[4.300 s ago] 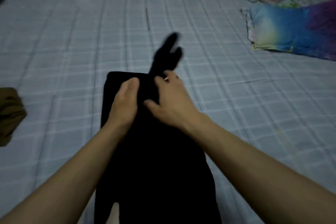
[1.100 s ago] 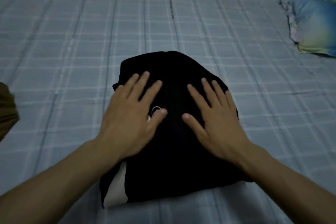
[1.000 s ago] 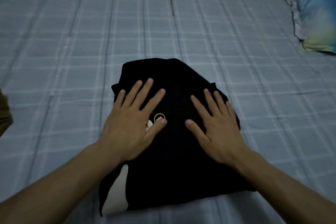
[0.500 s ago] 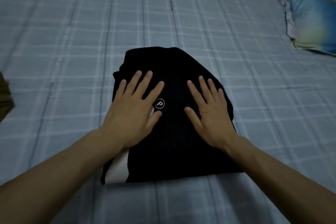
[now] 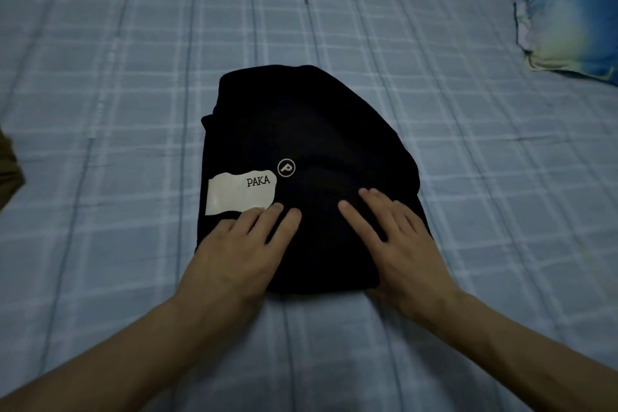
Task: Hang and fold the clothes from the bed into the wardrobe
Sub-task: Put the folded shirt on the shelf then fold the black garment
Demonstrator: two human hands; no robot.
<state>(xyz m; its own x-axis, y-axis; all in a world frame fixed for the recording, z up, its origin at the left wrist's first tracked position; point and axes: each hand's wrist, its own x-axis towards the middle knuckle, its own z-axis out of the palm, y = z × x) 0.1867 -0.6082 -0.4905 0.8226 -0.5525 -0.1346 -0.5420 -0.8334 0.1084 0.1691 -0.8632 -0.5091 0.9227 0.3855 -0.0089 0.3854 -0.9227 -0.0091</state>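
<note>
Head view, single item under handling: a black folded garment (image 5: pixel 301 184) is lying as a compact, rounded bundle near the middle of the bed (image 5: pixel 117 77), which is wearing a pale blue checked sheet. A white patch (image 5: pixel 237 196) reading "PAKA" is showing on the bundle's left part, with a small round "P" logo (image 5: pixel 286 167) just beside it. The left hand (image 5: pixel 240 251) is resting flat on the near left portion of the garment, fingers straight and close together, fingertips touching the patch's lower edge; it is gripping nothing. The right hand (image 5: pixel 391 244) is lying flat on the near right portion, fingers straight and slightly spread, likewise holding nothing. A blue and yellow pillow (image 5: pixel 568 23) is sitting well apart at the far right; an olive-brown cloth (image 5: pixel 8 174) is just showing at the left edge. Handling notes, as judgement: the garment is looking soft, light and limp, likely to sag or unfold if lifted by one edge; sliding both palms under the near folded edge, one at each side, is appearing the safest hold for carrying it to the wardrobe, which is out of sight here.
</note>
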